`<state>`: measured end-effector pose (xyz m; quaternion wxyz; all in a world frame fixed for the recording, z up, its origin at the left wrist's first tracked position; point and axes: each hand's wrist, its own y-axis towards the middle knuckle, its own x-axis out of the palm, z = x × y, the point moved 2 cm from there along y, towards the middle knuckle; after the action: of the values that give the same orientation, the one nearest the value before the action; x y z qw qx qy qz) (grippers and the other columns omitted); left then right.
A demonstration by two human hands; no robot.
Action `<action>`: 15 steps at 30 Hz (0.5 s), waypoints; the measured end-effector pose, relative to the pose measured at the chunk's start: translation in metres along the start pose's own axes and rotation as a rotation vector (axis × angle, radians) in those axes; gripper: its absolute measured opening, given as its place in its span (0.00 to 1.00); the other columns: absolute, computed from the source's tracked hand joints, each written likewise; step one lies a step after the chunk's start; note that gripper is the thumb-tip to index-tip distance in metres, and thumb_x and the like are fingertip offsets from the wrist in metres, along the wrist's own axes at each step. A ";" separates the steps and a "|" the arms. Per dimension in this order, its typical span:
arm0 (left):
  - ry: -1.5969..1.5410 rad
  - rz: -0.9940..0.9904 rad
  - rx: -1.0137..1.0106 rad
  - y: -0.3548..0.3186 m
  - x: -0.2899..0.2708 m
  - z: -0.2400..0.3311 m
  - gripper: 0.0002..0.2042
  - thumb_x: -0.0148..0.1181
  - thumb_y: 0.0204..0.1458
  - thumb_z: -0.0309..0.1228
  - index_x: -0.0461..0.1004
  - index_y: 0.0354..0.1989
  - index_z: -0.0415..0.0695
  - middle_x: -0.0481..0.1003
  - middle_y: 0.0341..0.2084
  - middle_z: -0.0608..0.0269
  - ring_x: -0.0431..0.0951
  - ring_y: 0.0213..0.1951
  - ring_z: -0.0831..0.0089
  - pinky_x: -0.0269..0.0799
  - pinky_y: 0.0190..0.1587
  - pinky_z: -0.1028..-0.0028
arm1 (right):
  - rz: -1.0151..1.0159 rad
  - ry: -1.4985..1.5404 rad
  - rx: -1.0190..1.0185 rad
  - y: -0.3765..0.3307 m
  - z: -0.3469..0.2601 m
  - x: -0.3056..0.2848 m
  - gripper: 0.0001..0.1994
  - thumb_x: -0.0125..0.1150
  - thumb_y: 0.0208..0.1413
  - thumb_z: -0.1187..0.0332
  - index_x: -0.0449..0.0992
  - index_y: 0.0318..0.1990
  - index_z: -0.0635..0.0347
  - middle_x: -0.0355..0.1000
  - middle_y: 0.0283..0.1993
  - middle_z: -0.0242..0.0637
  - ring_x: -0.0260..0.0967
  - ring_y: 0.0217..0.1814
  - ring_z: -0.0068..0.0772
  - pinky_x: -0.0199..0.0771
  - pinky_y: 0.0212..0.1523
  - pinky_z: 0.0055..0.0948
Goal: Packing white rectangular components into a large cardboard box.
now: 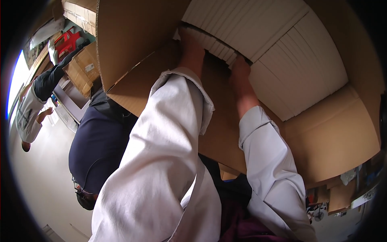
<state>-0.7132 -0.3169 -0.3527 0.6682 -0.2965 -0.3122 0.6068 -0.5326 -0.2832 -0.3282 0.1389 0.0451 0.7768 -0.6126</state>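
Head view: looking down into a large open cardboard box (334,137) packed with upright white sheets.
Far left: two other people, one in a white top (28,117), one in a dark top (98,149), standing beside stacked cartons (82,66); red object (66,40) behind them.
Box flap (129,36): raised at upper left, brown, plain.
Left hand (191,46): reaching into the box, fingers curled down onto the near edge of the white sheet stack (266,44); grip hidden behind the sheets, cannot tell how tightly closed.
Left sleeve (161,161): white, cuff folded back.
Right hand (240,68): just right of the left one, fingers hooked over the same sheet edge; closure not visible.
White sheets: filling the box in rows, standing on edge.
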 end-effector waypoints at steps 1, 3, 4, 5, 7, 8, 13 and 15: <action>-0.006 -0.035 0.021 0.010 -0.007 0.013 0.37 0.45 0.62 0.60 0.56 0.73 0.47 0.58 0.72 0.57 0.60 0.70 0.59 0.55 0.70 0.57 | -0.024 0.004 0.003 -0.008 -0.002 0.009 0.30 0.56 0.59 0.54 0.72 0.53 0.81 0.74 0.54 0.62 0.73 0.55 0.56 0.70 0.54 0.44; -0.022 -0.080 0.007 0.007 -0.001 0.011 0.37 0.45 0.63 0.59 0.56 0.74 0.48 0.57 0.72 0.57 0.60 0.70 0.59 0.57 0.69 0.56 | 0.020 0.032 0.026 0.000 0.001 0.005 0.30 0.57 0.59 0.54 0.73 0.52 0.82 0.74 0.54 0.61 0.74 0.55 0.53 0.70 0.54 0.43; -0.010 -0.068 -0.027 0.003 -0.003 0.008 0.37 0.46 0.63 0.58 0.55 0.74 0.48 0.57 0.72 0.58 0.60 0.70 0.59 0.58 0.69 0.56 | 0.026 0.031 0.025 0.005 0.003 0.003 0.30 0.57 0.59 0.54 0.73 0.52 0.82 0.74 0.54 0.61 0.74 0.55 0.53 0.70 0.54 0.43; 0.003 -0.057 -0.060 -0.002 -0.002 0.006 0.36 0.46 0.63 0.58 0.54 0.74 0.48 0.57 0.72 0.58 0.60 0.70 0.58 0.58 0.68 0.57 | 0.025 -0.016 0.027 0.010 0.003 0.001 0.30 0.56 0.59 0.53 0.73 0.51 0.81 0.74 0.54 0.61 0.74 0.55 0.53 0.69 0.54 0.43; -0.036 -0.087 -0.048 -0.010 0.008 -0.003 0.36 0.46 0.63 0.58 0.53 0.74 0.48 0.57 0.72 0.58 0.60 0.70 0.58 0.58 0.68 0.57 | 0.032 -0.063 0.031 0.019 0.007 -0.004 0.30 0.56 0.60 0.53 0.74 0.51 0.81 0.74 0.54 0.60 0.74 0.55 0.53 0.69 0.54 0.42; -0.071 -0.111 -0.022 -0.011 0.008 -0.003 0.36 0.45 0.63 0.57 0.52 0.74 0.48 0.57 0.72 0.58 0.60 0.70 0.58 0.59 0.68 0.57 | 0.030 -0.026 0.035 0.015 0.009 -0.003 0.30 0.55 0.60 0.52 0.74 0.51 0.81 0.74 0.54 0.62 0.74 0.55 0.55 0.69 0.54 0.43; -0.017 -0.029 -0.041 -0.009 0.003 -0.009 0.36 0.49 0.62 0.56 0.52 0.74 0.48 0.59 0.70 0.56 0.63 0.68 0.59 0.61 0.66 0.56 | 0.013 -0.150 -0.083 0.027 0.017 -0.006 0.31 0.54 0.60 0.50 0.75 0.49 0.80 0.74 0.52 0.65 0.73 0.56 0.61 0.69 0.56 0.46; 0.058 0.055 0.005 0.004 -0.009 0.001 0.37 0.51 0.62 0.56 0.54 0.73 0.48 0.61 0.69 0.56 0.64 0.67 0.59 0.62 0.66 0.55 | 0.042 -0.132 -0.020 0.018 0.015 0.002 0.31 0.55 0.59 0.50 0.76 0.49 0.79 0.74 0.52 0.66 0.72 0.57 0.61 0.69 0.57 0.46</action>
<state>-0.7175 -0.3252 -0.3556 0.6608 -0.3208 -0.2828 0.6168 -0.5279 -0.2938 -0.3491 0.2032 0.0193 0.7708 -0.6035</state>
